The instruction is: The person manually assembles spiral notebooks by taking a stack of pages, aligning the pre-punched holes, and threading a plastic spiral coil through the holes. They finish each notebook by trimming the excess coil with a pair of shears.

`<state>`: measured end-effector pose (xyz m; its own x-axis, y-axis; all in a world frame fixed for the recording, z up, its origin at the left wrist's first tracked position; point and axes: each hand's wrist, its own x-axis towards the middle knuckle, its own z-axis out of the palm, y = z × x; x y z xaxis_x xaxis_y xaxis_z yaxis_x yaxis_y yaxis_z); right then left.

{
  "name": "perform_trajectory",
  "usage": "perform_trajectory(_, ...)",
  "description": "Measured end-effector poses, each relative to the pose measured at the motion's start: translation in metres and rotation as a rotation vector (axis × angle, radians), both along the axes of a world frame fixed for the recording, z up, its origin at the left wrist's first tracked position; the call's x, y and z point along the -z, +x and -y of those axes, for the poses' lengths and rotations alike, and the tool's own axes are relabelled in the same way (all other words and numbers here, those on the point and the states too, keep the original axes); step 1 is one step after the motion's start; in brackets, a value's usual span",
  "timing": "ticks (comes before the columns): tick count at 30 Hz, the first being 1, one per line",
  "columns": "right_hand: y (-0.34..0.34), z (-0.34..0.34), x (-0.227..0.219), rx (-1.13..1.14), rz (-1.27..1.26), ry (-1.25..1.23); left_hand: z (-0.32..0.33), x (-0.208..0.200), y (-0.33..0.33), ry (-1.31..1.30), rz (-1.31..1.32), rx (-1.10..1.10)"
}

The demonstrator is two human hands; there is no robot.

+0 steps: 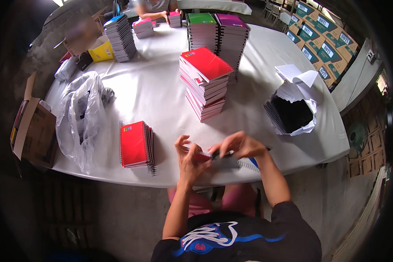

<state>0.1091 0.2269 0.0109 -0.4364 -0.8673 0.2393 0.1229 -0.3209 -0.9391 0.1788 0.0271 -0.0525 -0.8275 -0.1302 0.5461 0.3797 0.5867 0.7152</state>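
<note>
At the table's near edge, my left hand [190, 162] closes its thumb and fingers on a small red-covered notebook [201, 157], seen nearly edge-on. My right hand [240, 146] is beside it, fingertips pinched at a dark, thin piece at the notebook's edge, too blurred to name. Under my right wrist, partly hidden, lies a spiral notebook [249, 164] with some blue showing. To the left sits a short stack of red spiral notebooks [134, 144]. Beyond my hands rises a tall, uneven stack of red-covered books [207, 81], no coils showing on them.
At right, torn white paper [311, 117] wraps black coils [288, 114]. Tall spiral notebook stacks [203, 37] stand farther back. A clear plastic bag [81, 118] and an open carton [37, 129] are at left. Across the table [161, 78], another person handles pink pads [174, 19].
</note>
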Motion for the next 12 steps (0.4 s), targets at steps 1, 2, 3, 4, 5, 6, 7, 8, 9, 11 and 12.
perform_trajectory(1, 0.001, 0.002, 0.005, 0.101, -0.065, 0.270, -0.002, -0.001, 0.001, 0.090, 0.062, 0.044)
perform_trajectory(2, -0.006, 0.002, 0.022, 0.211, -0.094, 0.396, -0.003, 0.001, 0.002, 0.113, 0.060, 0.044)
perform_trajectory(3, -0.008, 0.000, 0.024, 0.264, -0.040, 0.368, -0.001, 0.001, 0.004, 0.133, 0.045, 0.034)
perform_trajectory(4, -0.008, 0.001, 0.019, 0.313, 0.003, 0.340, 0.001, 0.001, 0.003, 0.158, 0.020, 0.019)
perform_trajectory(5, -0.003, 0.002, 0.014, 0.171, 0.020, 0.145, 0.006, 0.004, 0.001, 0.049, -0.117, 0.009)
perform_trajectory(6, 0.008, 0.003, 0.007, 0.036, 0.057, -0.048, 0.007, 0.010, 0.000, 0.064, -0.072, -0.007)
perform_trajectory(7, 0.012, 0.009, 0.000, 0.070, -0.127, 0.152, 0.008, 0.015, -0.003, 0.079, -0.027, -0.023)
perform_trajectory(8, 0.001, 0.010, 0.012, 0.135, -0.144, 0.289, 0.008, 0.020, -0.004, 0.169, -0.001, 0.019)
perform_trajectory(9, -0.006, 0.003, 0.032, 0.267, -0.114, 0.349, 0.001, 0.013, -0.004, 0.262, 0.033, 0.078)
perform_trajectory(11, -0.013, -0.005, 0.035, 0.298, -0.034, 0.245, 0.002, 0.016, -0.011, 0.264, -0.053, 0.119)
perform_trajectory(12, -0.017, -0.008, 0.032, 0.307, -0.047, 0.247, 0.005, 0.025, -0.011, 0.272, -0.091, 0.135)
